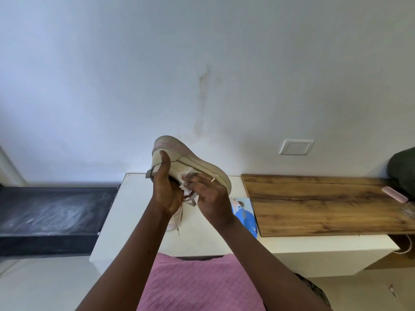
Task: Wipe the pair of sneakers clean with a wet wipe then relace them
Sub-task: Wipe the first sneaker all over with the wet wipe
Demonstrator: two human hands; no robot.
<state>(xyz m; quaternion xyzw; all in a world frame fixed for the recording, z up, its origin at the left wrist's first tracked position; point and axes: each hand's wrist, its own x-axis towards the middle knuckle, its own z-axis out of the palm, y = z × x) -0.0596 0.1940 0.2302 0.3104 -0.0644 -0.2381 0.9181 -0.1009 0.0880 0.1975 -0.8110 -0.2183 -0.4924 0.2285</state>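
Sneaker (pixel 193 160) sits raised in front of you above the white cabinet (pixel 134 209), tipped so that its thick pale sole faces up and away towards the wall, with the pink-trimmed end highest. Your left hand (pixel 167 189) grips it from below, the thumb stretched up across the beige side panel and the remaining fingers wrapped under the upper, out of sight. Your right hand (pixel 211 194) holds a bunched white wet wipe (pixel 185 173) against the same side of the shoe, just below the sole edge; its fingers lie over the wipe, a ring (pixel 213 179) shows on one of them, and the thumb is hidden. Loose laces (pixel 190 199) hang down between your two wrists.

A second sneaker (pixel 171 223) rests on the cabinet top, mostly covered by your left forearm, with only a pale edge and a lace showing. A blue packet (pixel 244 214) lies on the cabinet just beside your right wrist, touching the edge of a wooden board (pixel 314 205) that covers the right part of the cabinet. A pink object (pixel 395 196) lies at the board's far right end, near a dark bag (pixel 404 169). A black surface (pixel 54 209) sits to the left of the cabinet.
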